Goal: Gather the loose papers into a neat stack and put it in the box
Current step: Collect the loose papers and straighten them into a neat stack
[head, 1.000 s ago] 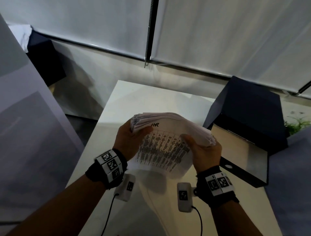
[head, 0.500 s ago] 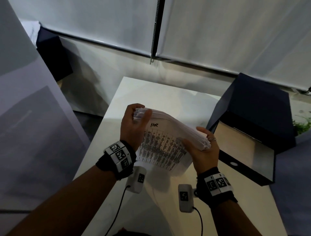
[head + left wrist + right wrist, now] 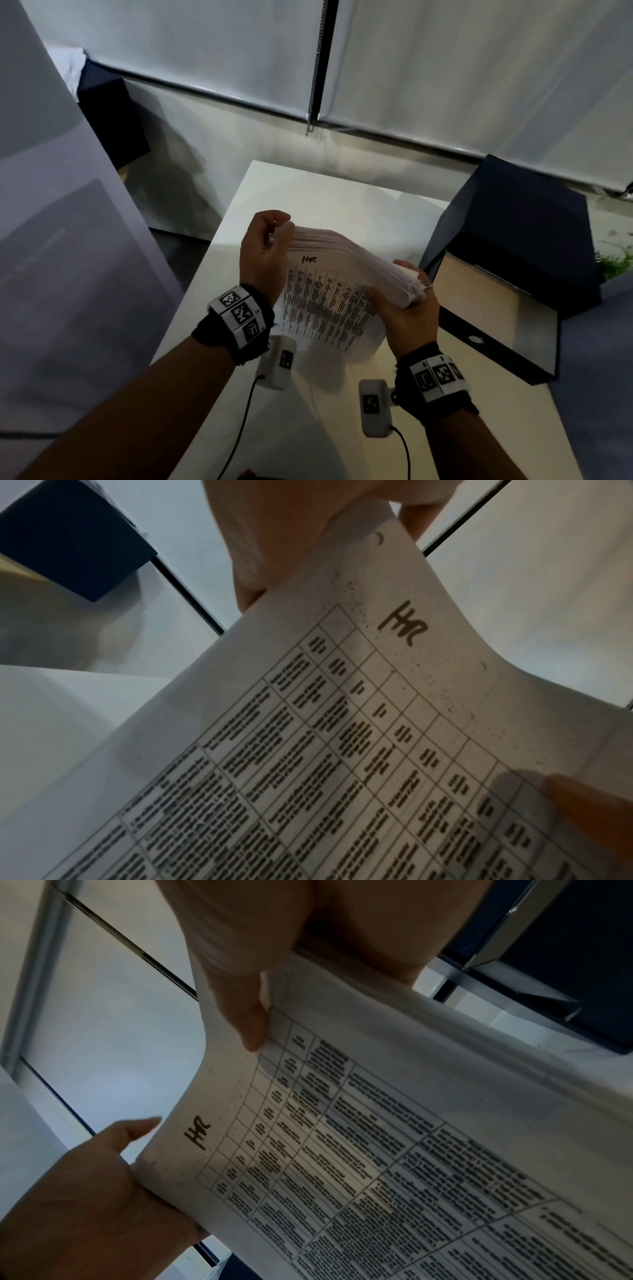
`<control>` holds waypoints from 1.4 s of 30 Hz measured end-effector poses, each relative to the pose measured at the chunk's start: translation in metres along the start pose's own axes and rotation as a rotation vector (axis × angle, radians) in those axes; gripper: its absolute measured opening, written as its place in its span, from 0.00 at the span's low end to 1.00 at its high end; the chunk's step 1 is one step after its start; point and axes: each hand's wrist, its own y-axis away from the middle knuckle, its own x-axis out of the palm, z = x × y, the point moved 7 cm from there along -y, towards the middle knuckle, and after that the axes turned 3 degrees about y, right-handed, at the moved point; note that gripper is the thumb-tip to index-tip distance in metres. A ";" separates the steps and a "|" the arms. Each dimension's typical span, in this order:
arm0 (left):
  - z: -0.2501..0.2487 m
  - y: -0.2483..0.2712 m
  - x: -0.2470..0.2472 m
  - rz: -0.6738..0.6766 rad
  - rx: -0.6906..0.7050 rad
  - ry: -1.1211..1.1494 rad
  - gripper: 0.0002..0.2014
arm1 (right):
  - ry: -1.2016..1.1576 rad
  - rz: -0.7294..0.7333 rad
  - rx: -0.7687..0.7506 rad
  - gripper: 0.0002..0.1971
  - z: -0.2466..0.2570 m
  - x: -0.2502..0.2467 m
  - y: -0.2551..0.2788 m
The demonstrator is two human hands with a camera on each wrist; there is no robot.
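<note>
A thick stack of white papers stands nearly upright above the white table, its near sheet printed with a table and marked "HR". My left hand grips the stack's upper left corner, fingers curled over the top edge. My right hand holds the right edge, thumb on the printed face and fingers behind. The printed sheet fills the left wrist view, and the stack fills the right wrist view too. The dark blue box lies on the table to the right, its tan inside showing.
The box's dark lid stands raised behind its opening. White roller blinds with a bead chain hang behind the table. A second dark box sits far left, and a grey panel rises along the left side.
The stack has been tipped more upright and its right end lowered. My left hand slid up to the top left corner, and my right hand shifted down along the right edge.
</note>
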 end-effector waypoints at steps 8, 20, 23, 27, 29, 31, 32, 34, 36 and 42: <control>0.009 -0.012 0.002 -0.091 -0.155 0.007 0.07 | 0.079 0.031 -0.024 0.22 -0.002 0.003 0.001; 0.025 -0.004 0.009 0.459 -0.166 0.160 0.39 | 0.076 -0.043 0.015 0.11 -0.001 -0.008 -0.005; 0.050 0.004 0.006 0.627 -0.208 -0.158 0.33 | 0.017 -0.112 0.050 0.13 -0.007 -0.019 -0.009; 0.060 0.009 0.015 0.501 -0.213 -0.299 0.14 | 0.048 -0.082 0.129 0.13 -0.016 -0.011 -0.009; 0.055 0.009 0.023 0.423 -0.176 -0.332 0.11 | 0.084 -0.093 0.117 0.09 -0.008 -0.010 -0.011; 0.039 0.006 0.027 0.348 -0.033 -0.390 0.07 | 0.119 -0.122 0.023 0.03 0.007 -0.013 -0.012; 0.029 0.007 0.028 0.304 0.063 -0.391 0.06 | 0.140 -0.129 -0.043 0.03 0.016 -0.015 -0.010; 0.009 0.012 0.025 0.202 0.211 -0.364 0.05 | 0.166 -0.133 -0.151 0.09 0.028 -0.016 -0.003; 0.002 0.017 0.019 0.136 0.213 -0.347 0.07 | 0.208 -0.117 -0.181 0.10 0.027 -0.014 0.004; 0.069 0.032 0.001 0.307 -0.182 -0.264 0.35 | 0.486 0.074 0.055 0.17 -0.042 0.001 0.016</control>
